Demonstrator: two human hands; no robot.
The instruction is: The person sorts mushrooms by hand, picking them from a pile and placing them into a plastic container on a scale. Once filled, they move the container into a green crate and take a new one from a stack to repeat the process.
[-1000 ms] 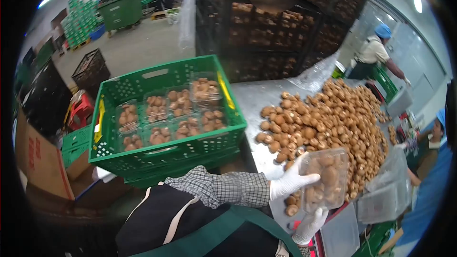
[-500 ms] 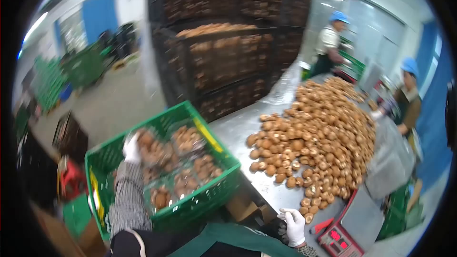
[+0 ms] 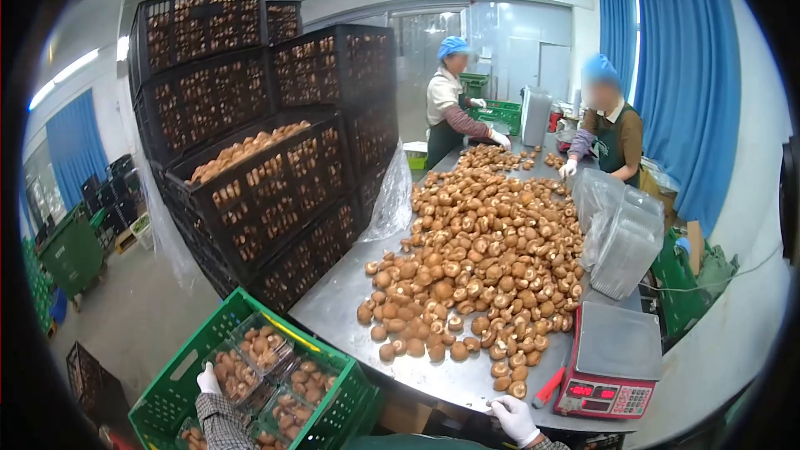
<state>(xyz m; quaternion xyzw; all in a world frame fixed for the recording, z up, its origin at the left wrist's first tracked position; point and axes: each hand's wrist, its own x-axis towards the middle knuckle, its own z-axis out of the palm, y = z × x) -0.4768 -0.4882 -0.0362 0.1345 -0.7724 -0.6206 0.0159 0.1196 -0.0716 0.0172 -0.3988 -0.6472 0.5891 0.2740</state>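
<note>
My left hand [image 3: 208, 380], in a white glove, reaches into a green crate [image 3: 333, 352] at the lower left. It touches the left edge of a clear tray of mushrooms [image 3: 236, 373]; its fingers are partly hidden there. Several more packed trays lie in the crate. My right hand [image 3: 513, 419], also gloved, rests at the near edge of the metal table [image 3: 342, 300], fingers bent, and whether it holds anything is unclear. A red-handled tool [image 3: 549, 387] and a red and silver scale [image 3: 617, 358] are just right of it. A big heap of brown mushrooms [image 3: 492, 250] covers the table's middle.
Stacked black crates of mushrooms [image 3: 283, 175] stand behind the table at the left. Empty clear trays [image 3: 621, 237] are piled at its right side. Two co-workers in blue caps, one [image 3: 446, 104] at the far end and another [image 3: 617, 133] at the right, reach toward the mushrooms.
The view has swung right and up, so the crate and my left hand sit lower and further left. The whole scale is now visible. My left hand is still at a tray in the crate.
</note>
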